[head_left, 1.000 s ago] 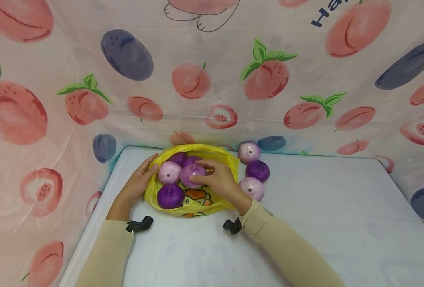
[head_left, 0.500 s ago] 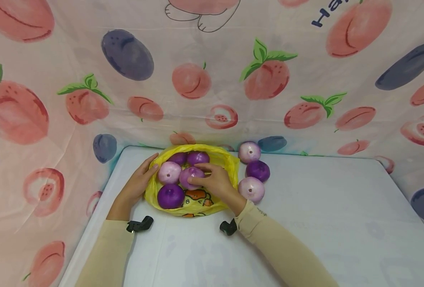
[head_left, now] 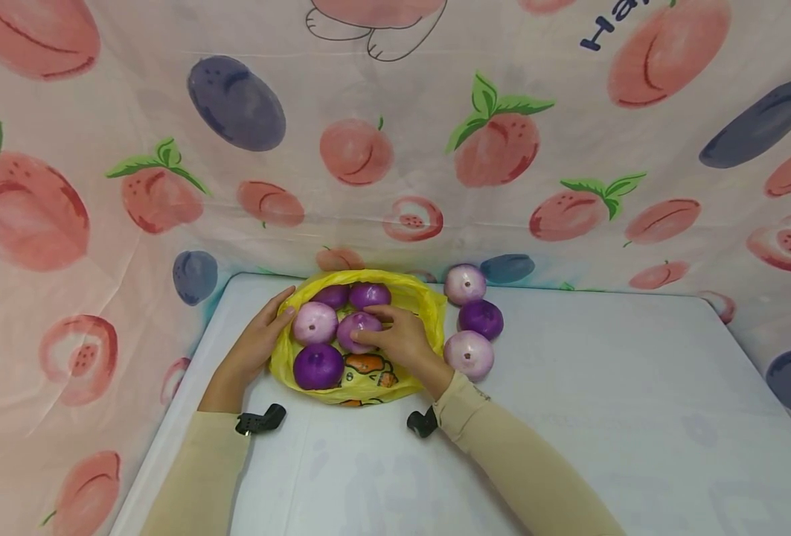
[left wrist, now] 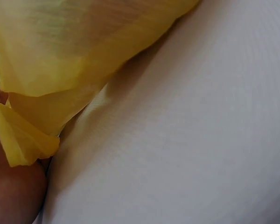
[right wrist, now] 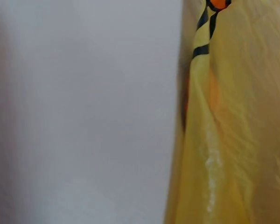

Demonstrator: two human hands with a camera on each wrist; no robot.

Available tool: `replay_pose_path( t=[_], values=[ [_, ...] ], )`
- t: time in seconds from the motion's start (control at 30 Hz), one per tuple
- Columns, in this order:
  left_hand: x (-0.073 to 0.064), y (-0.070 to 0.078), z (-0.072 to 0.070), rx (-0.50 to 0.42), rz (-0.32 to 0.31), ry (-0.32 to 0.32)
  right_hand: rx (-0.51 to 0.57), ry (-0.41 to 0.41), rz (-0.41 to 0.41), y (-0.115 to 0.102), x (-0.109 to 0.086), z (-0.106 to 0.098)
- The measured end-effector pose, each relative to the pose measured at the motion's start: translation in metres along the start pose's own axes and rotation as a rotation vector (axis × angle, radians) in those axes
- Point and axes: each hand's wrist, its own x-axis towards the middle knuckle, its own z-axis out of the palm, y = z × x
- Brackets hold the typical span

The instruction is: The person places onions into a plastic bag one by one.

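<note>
In the head view a yellow plastic bag [head_left: 368, 391] with a cartoon print lies open on the white table, several purple onions inside it. My right hand [head_left: 408, 339] reaches into the bag and pinches a purple onion [head_left: 359, 332] between thumb and fingers. Beside that one are a pale onion [head_left: 315, 322] and a dark purple onion [head_left: 318, 366]; two more purple onions, one of them this onion [head_left: 370, 295], sit at the back. My left hand [head_left: 257, 339] holds the bag's left rim. The left wrist view shows the yellow bag [left wrist: 60, 70] against part of that hand.
Right of the bag, three onions stand in a row: a pale one [head_left: 465, 284], a dark purple one [head_left: 481, 319] and another pale one [head_left: 469, 355]. A fruit-printed cloth [head_left: 469, 223] rises behind the white table [head_left: 603, 372].
My right hand has shifted slightly left and toward me with the onion still pinched, baring the purple onion at the back. My left hand stays at the rim.
</note>
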Motion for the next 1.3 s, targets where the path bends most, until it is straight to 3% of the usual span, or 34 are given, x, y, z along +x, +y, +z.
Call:
replay_pose_path(
  t=[0.57, 0.83, 1.3],
  values=[
    [-0.001, 0.001, 0.001, -0.003, -0.005, 0.007, 0.015, -0.013, 0.021, 0.000, 0.001, 0.000],
    [0.000, 0.001, 0.001, 0.006, -0.009, 0.010, 0.033, -0.012, -0.008, -0.001, -0.002, -0.005],
    [-0.003, 0.005, 0.001, -0.006, -0.003, 0.006, -0.020, -0.003, -0.049, -0.013, -0.016, -0.035]
  ],
)
